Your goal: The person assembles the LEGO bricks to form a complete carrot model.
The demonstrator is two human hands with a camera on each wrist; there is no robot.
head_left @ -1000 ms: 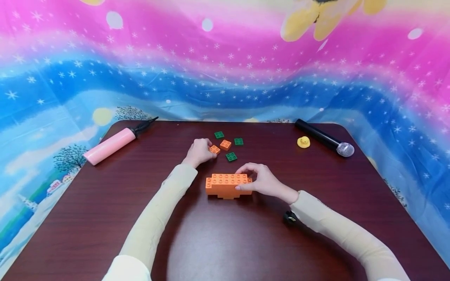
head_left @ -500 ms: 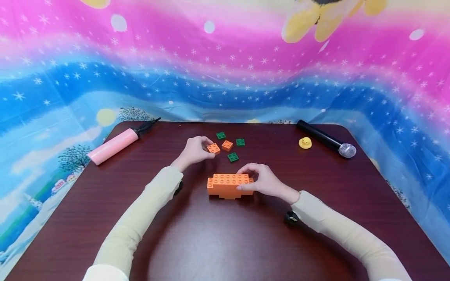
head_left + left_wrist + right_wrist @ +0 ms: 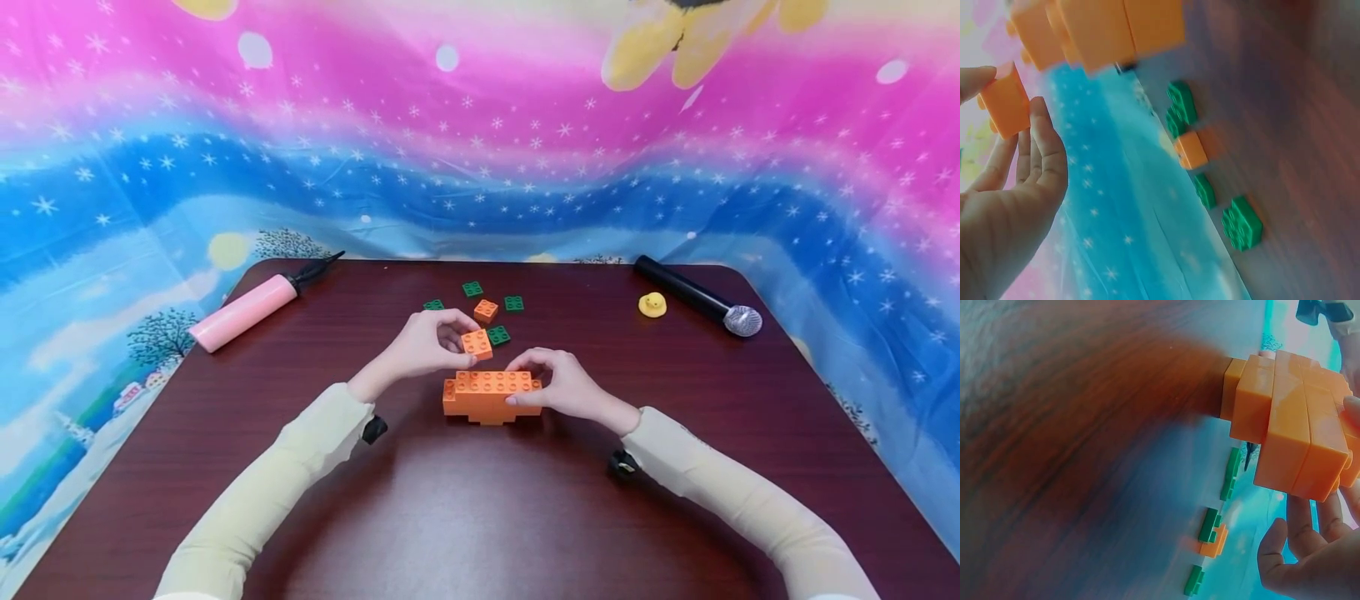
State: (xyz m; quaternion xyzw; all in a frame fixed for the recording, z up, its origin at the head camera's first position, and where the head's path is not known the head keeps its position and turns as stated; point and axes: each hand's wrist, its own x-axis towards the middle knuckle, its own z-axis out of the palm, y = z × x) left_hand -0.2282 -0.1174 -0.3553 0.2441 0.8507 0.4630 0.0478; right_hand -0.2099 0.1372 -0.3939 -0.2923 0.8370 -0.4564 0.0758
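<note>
My left hand (image 3: 423, 343) pinches an orange square toy building brick (image 3: 477, 343) between thumb and fingers. The held brick (image 3: 1007, 103) is raised off the table in the left wrist view, its studs facing the thumb side. Just below it in the head view stands an orange stepped block of joined bricks (image 3: 491, 406), narrow at the bottom and wider above, with studs on top. My right hand (image 3: 573, 387) grips the block's right end, thumb on the near face and fingers behind. In the right wrist view, the stacked layers of the orange block (image 3: 1285, 425) show from the side.
Behind the hands lie a loose orange brick (image 3: 486, 311) and several flat green bricks (image 3: 498, 335). A pink hand pump (image 3: 246, 312) lies at the far left. At the far right are a yellow rubber duck (image 3: 652, 305) and a black microphone (image 3: 693, 293).
My left hand has lifted the orange brick from the loose pieces and brought it right and nearer, beside the stepped block. A green brick shows behind that hand now. My right hand stays put.
</note>
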